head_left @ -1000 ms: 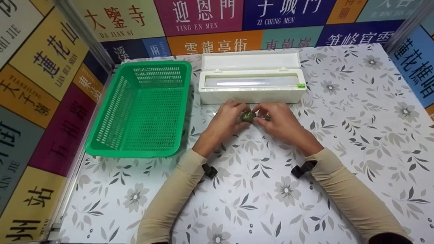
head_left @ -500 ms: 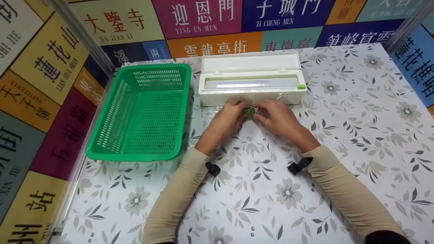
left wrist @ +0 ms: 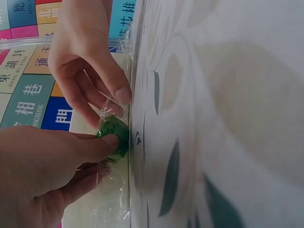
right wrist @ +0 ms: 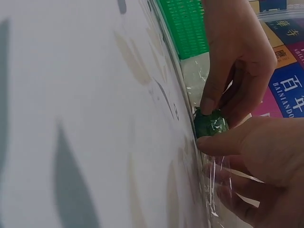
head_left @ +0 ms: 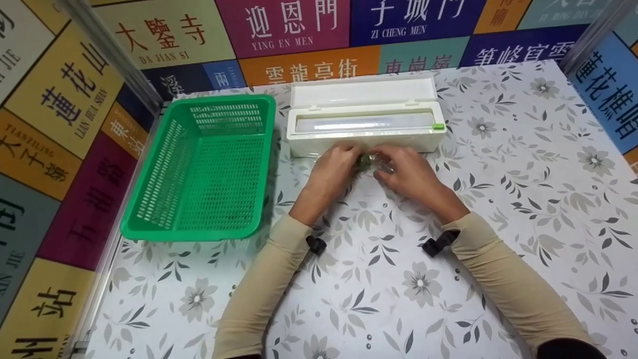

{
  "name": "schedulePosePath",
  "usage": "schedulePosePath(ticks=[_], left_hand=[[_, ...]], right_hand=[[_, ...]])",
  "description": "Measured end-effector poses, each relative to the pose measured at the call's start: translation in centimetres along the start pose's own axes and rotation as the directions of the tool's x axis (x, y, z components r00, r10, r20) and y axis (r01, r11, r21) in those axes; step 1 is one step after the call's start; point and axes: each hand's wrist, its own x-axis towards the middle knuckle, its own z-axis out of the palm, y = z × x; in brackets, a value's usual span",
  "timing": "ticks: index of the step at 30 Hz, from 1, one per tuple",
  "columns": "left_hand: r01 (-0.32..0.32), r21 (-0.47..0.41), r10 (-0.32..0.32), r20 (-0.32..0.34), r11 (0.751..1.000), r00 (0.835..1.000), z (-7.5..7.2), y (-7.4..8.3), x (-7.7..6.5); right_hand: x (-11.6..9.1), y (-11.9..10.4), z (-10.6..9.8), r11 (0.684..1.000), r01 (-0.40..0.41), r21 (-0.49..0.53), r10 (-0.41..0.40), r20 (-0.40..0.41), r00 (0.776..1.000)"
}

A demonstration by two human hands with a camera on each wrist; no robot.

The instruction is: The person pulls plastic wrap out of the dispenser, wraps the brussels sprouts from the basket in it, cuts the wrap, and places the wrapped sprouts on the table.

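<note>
A small, round, dark green vegetable (left wrist: 114, 135), partly wrapped in clear cling film (left wrist: 114, 194), is close against the front of a white film dispenser (head_left: 311, 145). My left hand (head_left: 329, 172) pinches the vegetable, thumb on its near side. On its other side, my right hand (head_left: 411, 172) has its fingers curled at the film, which stretches toward its thumb in the left wrist view. The right wrist view has the right thumb (right wrist: 209, 144) right at the edge of the vegetable. Part of the vegetable is hidden behind the left fingers.
The dispenser's lid (head_left: 364, 92) stands raised at the back, and a film roll (head_left: 366, 122) shows through its window beside a green slider (head_left: 438, 126). A green slotted basket (head_left: 224, 189) stands to the left. A patterned cloth (head_left: 418, 284) covers the table; printed panels rise behind.
Both hands have shifted slightly forward with the green vegetable, bringing it nearer the dispenser. The right fingertips have drawn a little away from the vegetable, with film between.
</note>
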Motion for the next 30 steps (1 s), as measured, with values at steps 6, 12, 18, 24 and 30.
schedulePosePath(ticks=[6,12,18,24,30], left_hand=[[-0.029,0.151,0.035,-0.04,0.988,0.999,0.0,0.6,0.1],[-0.028,0.115,0.031,-0.028,0.993,0.999,0.0,0.8,0.2],[0.005,0.092,-0.003,-0.022,0.996,1.0,-0.1,0.9,0.2],[0.068,-0.029,-0.067,0.019,0.997,0.998,-0.2,1.1,0.0],[0.095,-0.053,-0.095,0.0,0.994,0.995,-0.5,1.5,0.2]], right_hand=[[-1.2,0.6,-0.8,0.998,0.005,-0.069,-0.004,0.018,1.0],[-2.9,2.1,-2.0,0.971,0.088,-0.224,-0.11,-0.091,0.99],[-3.6,2.8,-3.9,0.956,0.075,-0.283,-0.121,-0.148,0.981],[-3.6,2.7,-6.9,0.969,0.021,-0.248,-0.066,-0.175,0.982],[-3.1,3.4,-9.6,0.987,0.0,-0.161,-0.047,-0.29,0.956]])
